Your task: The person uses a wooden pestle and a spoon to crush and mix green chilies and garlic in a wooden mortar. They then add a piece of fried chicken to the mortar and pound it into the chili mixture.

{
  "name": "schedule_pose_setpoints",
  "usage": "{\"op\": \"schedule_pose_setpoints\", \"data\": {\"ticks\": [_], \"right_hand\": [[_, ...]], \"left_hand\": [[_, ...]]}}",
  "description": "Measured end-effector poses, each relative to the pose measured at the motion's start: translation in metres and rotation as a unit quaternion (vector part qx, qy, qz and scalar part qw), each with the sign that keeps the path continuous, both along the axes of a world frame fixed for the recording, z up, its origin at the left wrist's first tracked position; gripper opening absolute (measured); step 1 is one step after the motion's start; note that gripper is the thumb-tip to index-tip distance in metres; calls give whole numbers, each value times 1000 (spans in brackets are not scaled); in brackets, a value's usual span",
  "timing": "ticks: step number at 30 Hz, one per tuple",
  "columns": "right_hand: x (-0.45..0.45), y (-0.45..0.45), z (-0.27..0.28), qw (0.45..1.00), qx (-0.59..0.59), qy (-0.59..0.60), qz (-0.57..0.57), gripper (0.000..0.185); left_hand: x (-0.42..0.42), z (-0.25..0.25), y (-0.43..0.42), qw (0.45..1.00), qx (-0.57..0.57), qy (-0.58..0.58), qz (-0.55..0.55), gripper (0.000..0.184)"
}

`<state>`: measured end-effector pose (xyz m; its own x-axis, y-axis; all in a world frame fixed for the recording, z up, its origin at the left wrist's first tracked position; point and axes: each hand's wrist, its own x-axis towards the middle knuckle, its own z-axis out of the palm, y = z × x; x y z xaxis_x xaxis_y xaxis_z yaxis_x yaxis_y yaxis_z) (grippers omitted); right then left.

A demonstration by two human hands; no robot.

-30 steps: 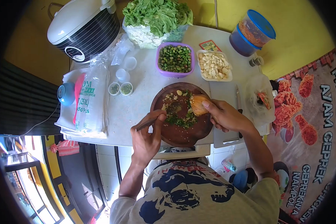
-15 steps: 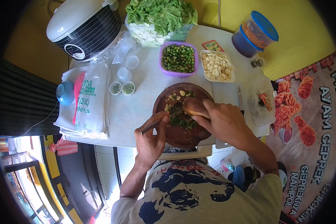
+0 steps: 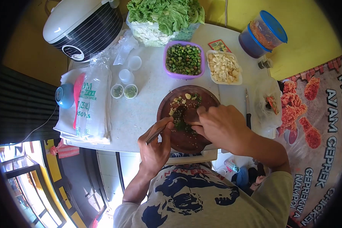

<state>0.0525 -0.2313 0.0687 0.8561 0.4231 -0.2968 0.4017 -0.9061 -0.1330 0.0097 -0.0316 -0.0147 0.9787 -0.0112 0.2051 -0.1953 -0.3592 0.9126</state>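
one mortar (image 3: 193, 146), both hands full

lettuce tub (image 3: 159, 36) at twelve o'clock. mortar at centre: chopped greens, right hand (image 3: 224, 127) clenched round the pestle (image 3: 192, 117), left hand (image 3: 155, 148) pinching a slim utensil (image 3: 152, 136). purple tub (image 3: 186, 77) at twelve, green chunks; white tray (image 3: 228, 82), one, pale pieces. poster (image 3: 311, 125) at three: "geprek"; packet (image 3: 87, 87) at ten: "25 ml". yellow wall (image 3: 307, 41), white table (image 3: 148, 114).

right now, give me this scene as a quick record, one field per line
left hand: holding a slim utensil
right hand: gripping a wooden pestle
vessel: round brown mortar on the table
contents: chopped greens, pale bits
beyond mortar: purple tub of green pieces, white tray of pale pieces
left of mortar: two small cups with green bits
right of mortar: knife
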Motion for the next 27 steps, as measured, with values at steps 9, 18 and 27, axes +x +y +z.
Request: {"op": "schedule_pose_setpoints", "data": {"ticks": [9,18,27], "right_hand": [[2,-8,-13,1000,19,14,-20,46],[8,-49,-18,985,130,61,-100,56],[-4,-5,-8,998,-19,-46,29,46]], "left_hand": [[-7,4,14,996,-29,-51,74,13],[-9,-2,12,995,-8,-32,92,14],[-6,-2,9,996,15,-32,78,14]]}}
